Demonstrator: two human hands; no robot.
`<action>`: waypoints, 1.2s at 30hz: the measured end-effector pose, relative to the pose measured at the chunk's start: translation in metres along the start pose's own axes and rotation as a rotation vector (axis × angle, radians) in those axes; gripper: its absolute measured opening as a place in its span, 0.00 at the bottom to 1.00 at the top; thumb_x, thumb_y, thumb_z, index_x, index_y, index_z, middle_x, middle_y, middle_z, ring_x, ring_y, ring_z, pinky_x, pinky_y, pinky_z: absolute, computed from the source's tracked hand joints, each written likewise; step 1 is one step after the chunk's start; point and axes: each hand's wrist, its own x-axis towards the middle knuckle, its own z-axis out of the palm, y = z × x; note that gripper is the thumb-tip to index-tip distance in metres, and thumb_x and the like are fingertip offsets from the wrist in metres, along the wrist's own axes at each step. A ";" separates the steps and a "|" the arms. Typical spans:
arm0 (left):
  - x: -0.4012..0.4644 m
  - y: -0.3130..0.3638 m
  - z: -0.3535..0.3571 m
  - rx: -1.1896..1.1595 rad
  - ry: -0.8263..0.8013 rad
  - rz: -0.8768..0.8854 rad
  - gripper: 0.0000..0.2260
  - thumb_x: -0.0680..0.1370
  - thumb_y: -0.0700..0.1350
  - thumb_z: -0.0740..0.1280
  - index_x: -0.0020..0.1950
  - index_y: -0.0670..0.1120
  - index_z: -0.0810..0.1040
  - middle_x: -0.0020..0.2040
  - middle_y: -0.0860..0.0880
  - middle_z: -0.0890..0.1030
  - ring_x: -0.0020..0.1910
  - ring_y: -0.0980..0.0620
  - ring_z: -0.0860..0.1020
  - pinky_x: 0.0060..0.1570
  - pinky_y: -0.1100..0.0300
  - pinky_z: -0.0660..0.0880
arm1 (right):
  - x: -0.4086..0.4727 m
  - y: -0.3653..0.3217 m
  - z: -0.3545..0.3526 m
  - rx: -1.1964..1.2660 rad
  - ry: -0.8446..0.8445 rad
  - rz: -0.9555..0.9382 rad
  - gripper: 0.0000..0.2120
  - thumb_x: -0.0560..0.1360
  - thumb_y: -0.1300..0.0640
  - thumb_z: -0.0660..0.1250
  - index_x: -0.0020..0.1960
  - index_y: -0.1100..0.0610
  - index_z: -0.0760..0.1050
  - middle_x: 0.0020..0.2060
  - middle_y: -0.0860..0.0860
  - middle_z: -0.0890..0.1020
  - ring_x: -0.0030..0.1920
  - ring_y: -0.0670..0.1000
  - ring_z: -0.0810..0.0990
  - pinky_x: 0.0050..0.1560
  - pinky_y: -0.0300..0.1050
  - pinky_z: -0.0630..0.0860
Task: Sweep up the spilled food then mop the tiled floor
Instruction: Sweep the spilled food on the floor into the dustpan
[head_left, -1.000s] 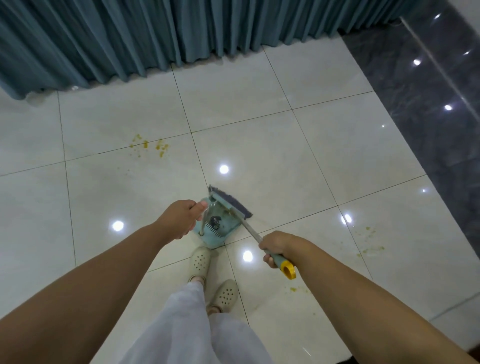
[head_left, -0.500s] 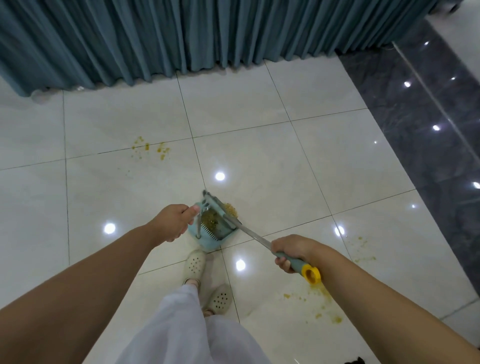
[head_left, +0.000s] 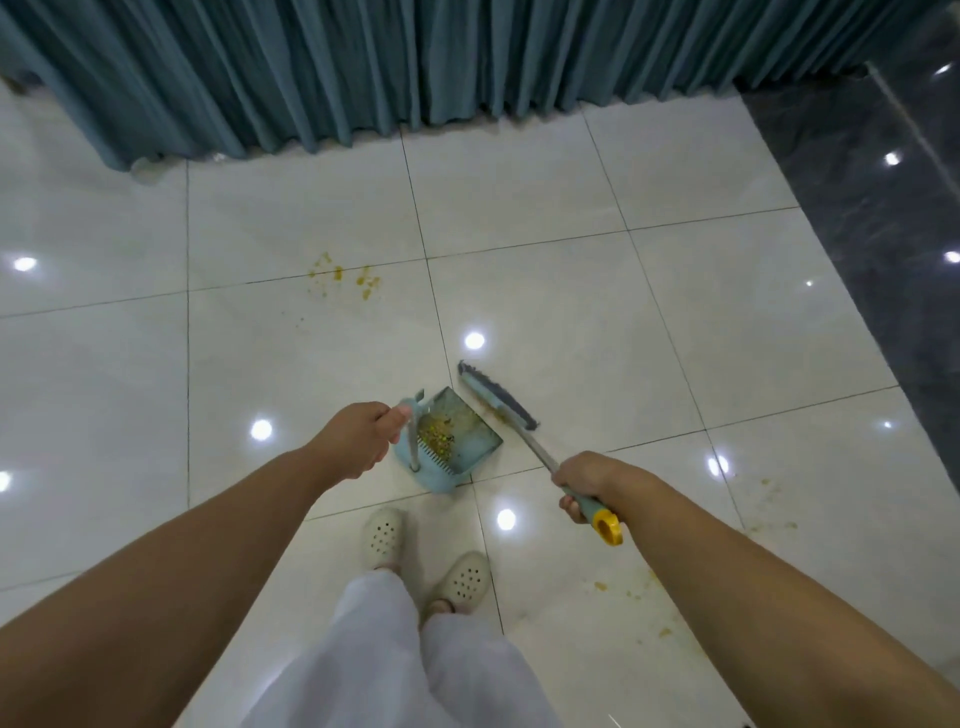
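Two hands: both busy, one tool each.
Left hand: the left hand (head_left: 358, 439) has its fingers curled round the upright handle of the pale blue plastic dustpan (head_left: 451, 441), holding it on the floor just ahead of the cream perforated clogs (head_left: 382, 535).
Right hand: the right hand (head_left: 584, 483) grips the grey-green end of the long-handled broom (head_left: 498, 405), just above its yellow hanging loop; the brush head lies beside the pan's open lip.
Spilled food: yellow crumbs already sit inside the pan; one yellow smear cluster (head_left: 345, 275) lies on the white glossy tiled floor (head_left: 545, 291) near the teal curtain (head_left: 415, 62), and fainter scraps (head_left: 628, 590) show to the right, under the right arm.
Handling: crumbs look light, moist and likely to smear, so short low strokes should suit. The pan seems light and could slide on polished tile, so hold its handle firmly and press the lip down.
Progress: sweeping partly done, by my reading; no mop in view.
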 end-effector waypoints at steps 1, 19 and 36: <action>0.000 0.001 -0.001 0.005 0.000 0.004 0.22 0.79 0.59 0.57 0.39 0.42 0.73 0.27 0.48 0.70 0.22 0.53 0.64 0.22 0.66 0.62 | -0.003 0.005 0.005 0.005 -0.018 0.010 0.07 0.80 0.60 0.58 0.53 0.65 0.67 0.32 0.57 0.72 0.25 0.48 0.68 0.20 0.34 0.68; -0.011 -0.021 -0.021 -0.007 -0.056 0.071 0.24 0.78 0.62 0.56 0.40 0.42 0.74 0.28 0.47 0.71 0.23 0.52 0.66 0.23 0.65 0.64 | -0.035 -0.004 0.008 0.067 0.036 -0.003 0.05 0.80 0.60 0.58 0.48 0.63 0.68 0.32 0.57 0.72 0.24 0.48 0.66 0.19 0.32 0.66; -0.010 -0.057 -0.062 0.223 -0.071 0.129 0.22 0.80 0.60 0.53 0.38 0.44 0.72 0.30 0.47 0.73 0.27 0.51 0.69 0.26 0.63 0.65 | -0.053 0.011 0.106 0.248 -0.103 0.030 0.03 0.78 0.63 0.58 0.47 0.62 0.67 0.29 0.56 0.72 0.17 0.46 0.67 0.18 0.33 0.67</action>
